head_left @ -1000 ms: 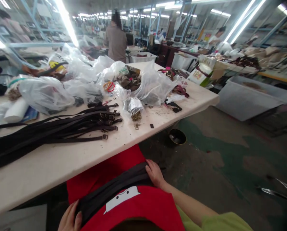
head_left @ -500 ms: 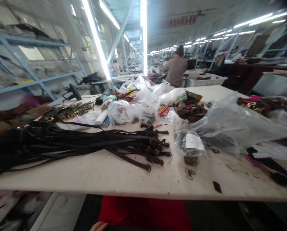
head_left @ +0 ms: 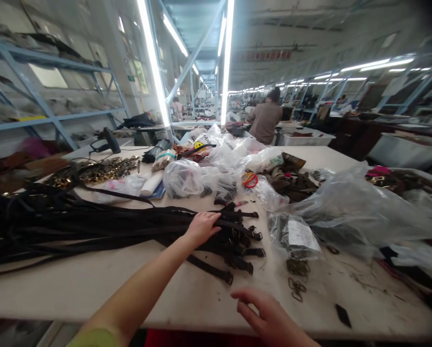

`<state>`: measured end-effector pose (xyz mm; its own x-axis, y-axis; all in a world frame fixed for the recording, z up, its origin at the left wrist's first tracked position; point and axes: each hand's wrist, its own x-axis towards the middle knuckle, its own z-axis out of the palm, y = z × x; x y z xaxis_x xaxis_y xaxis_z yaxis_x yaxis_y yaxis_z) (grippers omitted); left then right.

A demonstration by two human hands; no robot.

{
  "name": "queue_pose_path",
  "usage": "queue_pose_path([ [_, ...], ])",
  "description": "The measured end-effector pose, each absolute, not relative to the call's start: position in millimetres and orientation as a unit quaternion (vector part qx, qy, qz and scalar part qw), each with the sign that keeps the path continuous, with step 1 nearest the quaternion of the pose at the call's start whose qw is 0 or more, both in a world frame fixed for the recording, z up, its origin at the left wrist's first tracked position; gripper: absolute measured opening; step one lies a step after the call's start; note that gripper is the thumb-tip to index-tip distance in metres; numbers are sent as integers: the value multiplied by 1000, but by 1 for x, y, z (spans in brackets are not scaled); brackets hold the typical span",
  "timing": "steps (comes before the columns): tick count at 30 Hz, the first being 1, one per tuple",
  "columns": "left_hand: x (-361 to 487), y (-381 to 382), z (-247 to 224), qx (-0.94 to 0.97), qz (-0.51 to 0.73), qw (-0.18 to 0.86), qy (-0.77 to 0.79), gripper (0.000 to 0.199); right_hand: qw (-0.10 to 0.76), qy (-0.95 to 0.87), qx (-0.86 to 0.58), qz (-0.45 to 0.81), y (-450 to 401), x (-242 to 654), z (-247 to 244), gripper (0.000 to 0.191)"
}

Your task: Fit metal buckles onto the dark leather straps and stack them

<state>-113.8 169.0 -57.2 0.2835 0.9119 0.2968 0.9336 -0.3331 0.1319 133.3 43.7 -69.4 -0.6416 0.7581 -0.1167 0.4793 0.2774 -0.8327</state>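
Observation:
My left hand [head_left: 203,227] reaches over a bundle of long black straps [head_left: 129,219] and rests on them close to their buckled ends. Its fingers are stretched out across the top straps, with the thumb apart from them. Metal buckles [head_left: 228,278] show at the strap tips beyond and below this hand. Above the table's front edge is my right hand [head_left: 263,311], empty, thumb and forefinger apart, just below the strap ends. Several wire-like metal rings [head_left: 296,289] lie to its right, below a clear plastic bag with a white label [head_left: 303,239].
Crumpled plastic bags [head_left: 216,166] and brown pieces [head_left: 291,183] fill the table's middle. Red-handled scissors [head_left: 250,180] lie among them. A handheld scanner [head_left: 107,141] and brass hardware [head_left: 93,171] are back left. A dark scrap [head_left: 343,315] lies front right. A person [head_left: 266,118] is beyond the table.
My left hand has risen from below the table's edge onto the black straps. My right hand has come into view at the front. The camera view has tilted up slightly.

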Motion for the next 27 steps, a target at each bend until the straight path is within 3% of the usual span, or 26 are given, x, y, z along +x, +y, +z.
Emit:
queue_pose_path([
  [4, -78, 172, -60, -823, -153, 39, -545, 27, 268, -675, -421, 543, 69, 108, -58, 32],
  [7, -78, 155, -56, -818, -159, 43, -551, 18, 357, -438, -473, 676, 90, 97, -72, 38],
  [11, -80, 123, -52, -810, -171, 28, -560, 18, 424, -306, -477, 706, 120, 84, -81, 26],
  [19, -50, 68, -48, -749, -258, -56, -607, 20, 551, -451, -462, 528, 100, 74, -52, 13],
  [22, -45, 67, -31, -708, -322, -76, -624, 26, 539, -584, -417, 441, 77, 77, -32, 4],
  [25, -48, 56, -7, -657, -380, -82, -646, 21, 508, -714, -378, 298, 60, 86, -23, 15],
  [27, -49, 40, 8, -617, -436, -118, -644, 14, 467, -737, -376, 312, 49, 87, -26, 15],
])
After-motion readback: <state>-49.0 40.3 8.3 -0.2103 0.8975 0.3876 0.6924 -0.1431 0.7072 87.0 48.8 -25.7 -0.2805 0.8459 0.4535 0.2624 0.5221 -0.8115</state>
